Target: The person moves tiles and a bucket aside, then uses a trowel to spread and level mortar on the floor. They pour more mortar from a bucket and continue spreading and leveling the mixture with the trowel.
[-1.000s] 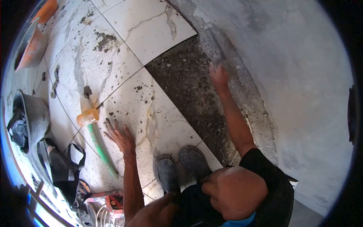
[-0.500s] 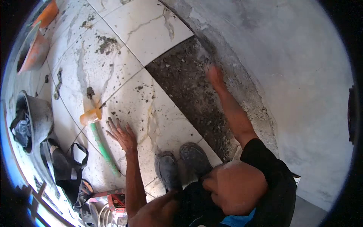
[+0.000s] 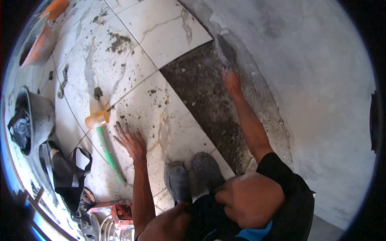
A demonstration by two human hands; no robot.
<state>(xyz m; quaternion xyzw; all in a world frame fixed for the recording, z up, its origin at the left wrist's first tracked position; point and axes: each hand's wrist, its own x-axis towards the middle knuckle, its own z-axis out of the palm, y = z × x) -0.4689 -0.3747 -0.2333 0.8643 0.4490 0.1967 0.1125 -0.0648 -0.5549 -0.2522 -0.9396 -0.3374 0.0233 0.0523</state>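
Note:
My left hand [image 3: 132, 142] lies flat on a white marbled floor tile [image 3: 177, 134], fingers spread and holding nothing. Just left of it is a mallet [image 3: 106, 150] with a pale yellow head and a green handle. My right hand [image 3: 231, 82] is closed at the far end of a strip of bare dark mortar bed [image 3: 201, 92], beside the wall. A trowel [image 3: 226, 50] is in its grip, the grey blade pointing away from me along the wall's foot. The handle is hidden by my fingers.
Mortar crumbs [image 3: 119, 43] dot the tiles. At left are a grey bucket [image 3: 42, 116] with dark plastic inside, an orange-stained bowl [image 3: 42, 46] and a black bag [image 3: 66, 176]. A red box [image 3: 122, 213] sits near my left forearm. A grey wall [image 3: 321, 100] rises at right.
My right hand has shifted slightly toward me, and the trowel blade shows more sharply. My left hand stays on the tile. The view has tilted a little.

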